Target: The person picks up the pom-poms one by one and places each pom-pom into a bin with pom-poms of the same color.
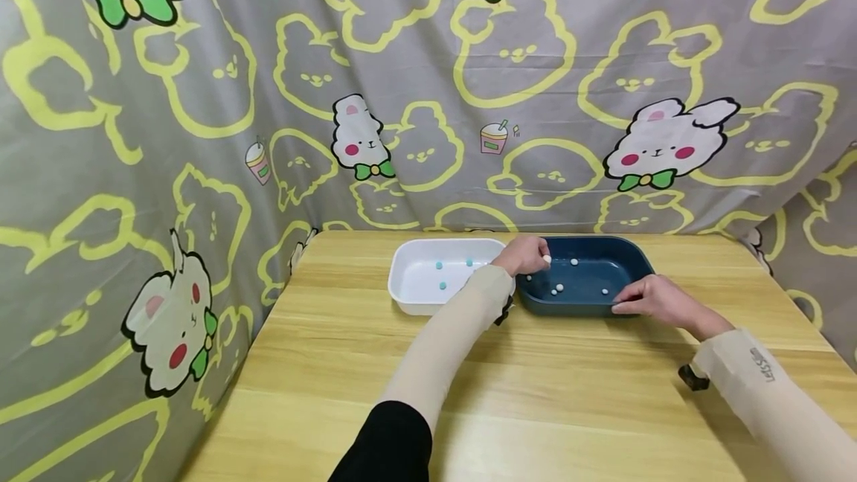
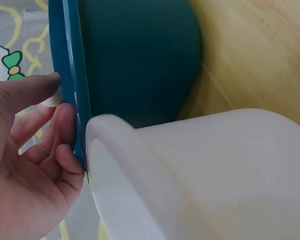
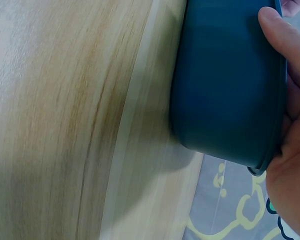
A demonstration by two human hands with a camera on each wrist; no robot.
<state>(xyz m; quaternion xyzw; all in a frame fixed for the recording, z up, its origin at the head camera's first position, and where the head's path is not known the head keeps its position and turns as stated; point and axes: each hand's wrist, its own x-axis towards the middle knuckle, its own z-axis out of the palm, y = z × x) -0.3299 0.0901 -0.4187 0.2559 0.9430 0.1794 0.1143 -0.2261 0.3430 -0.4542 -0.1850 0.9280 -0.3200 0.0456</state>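
Note:
My left hand (image 1: 525, 256) is over the left end of a dark blue tray (image 1: 565, 310), pinching a small white ball (image 1: 547, 259). In the left wrist view the ball (image 2: 53, 99) shows between thumb and fingertip, just beside the blue rim. At the tray's front right corner, my right hand (image 1: 659, 300) grips the rim, its thumb (image 3: 274, 31) lying on the outer wall. Several loose white balls (image 1: 559, 288) lie on the blue tray's floor. To the left, a white tray (image 1: 415, 309) holds a few teal balls (image 1: 439, 265); my left forearm covers part of it.
Both trays stand side by side near the back of a wooden table (image 1: 348, 363). A grey curtain (image 1: 415, 73) with yellow bear outlines hangs directly behind the table and along its left side.

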